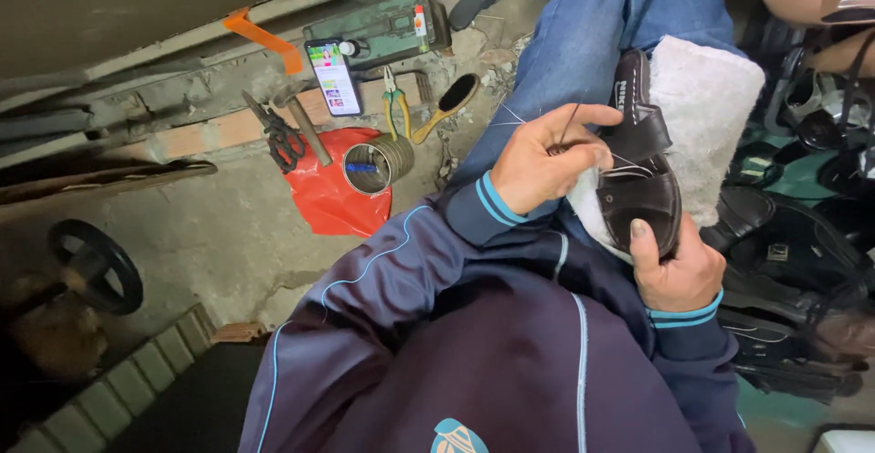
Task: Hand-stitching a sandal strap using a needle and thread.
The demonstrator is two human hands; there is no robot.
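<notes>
Left hand: fingers pinched narrow around a thin needle, which angles up between fingertips and thumb. Fine thread runs from the pinch across to the sandal; strand count not resolvable. Right hand: closed on the near end of one dark brown sandal, thumb pressed on the upper face, remaining fingers hidden underneath.

Sandal position: sole side down on a white fleecy cloth spread over the person's lap, long axis running away from the body. The left hand's pinch sits just beside the sandal's left edge at the strap; the right hand grips it at the nearest tip. Both sleeves dark blue with light blue cuff stripes. One leg in blue jeans extends beyond the cloth.

Floor, left of the lap, counted:
- 1 open tin can, lying on 1 red plastic sheet
- 1 pair of pliers, yellow and green handles
- 1 brush, yellow handle
- 1 hammer
- 1 pair of black scissors
- 1 phone, screen lit, propped against a green metal box
- 1 orange strip
- 1 small black wheel, well apart, far left

Right of the lap: heap of dark footwear; number cannot be told.
</notes>
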